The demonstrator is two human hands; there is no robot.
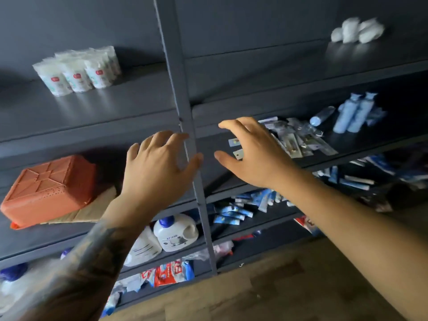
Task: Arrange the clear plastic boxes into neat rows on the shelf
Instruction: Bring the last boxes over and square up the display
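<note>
Up in front of the dark grey metal shelving unit (183, 93), both bare hands are raised with nothing in them. The left hand (159, 167), on a tattooed forearm, has its fingers spread and loosely bent, its fingertips just beside the unit's upright post. The right hand (252, 154) is likewise spread, fingers lightly curved, reaching over the front edge of the middle shelf toward the loose heap of small clear plastic boxes (298, 140). These lie jumbled at all angles on that shelf, right of the post, and two small flat packets (236, 148) sit apart from the heap, just beyond the right hand's fingers (whether a fingertip touches either one cannot be told). Further right on the same shelf stand pale blue plastic bottles (354, 114), with one lying on its side beside them. On the left bay, an upturned orange plastic basket (48, 191) rests on a sheet of brown cardboard (92, 209). One level higher, white soft packs with red labels (78, 70) stand in a tight group, and fluffy white bundles (356, 31) sit on the upper right shelf. Lower down are white jugs with blue caps (173, 232) and scattered blue and white tubes (240, 209).
</note>
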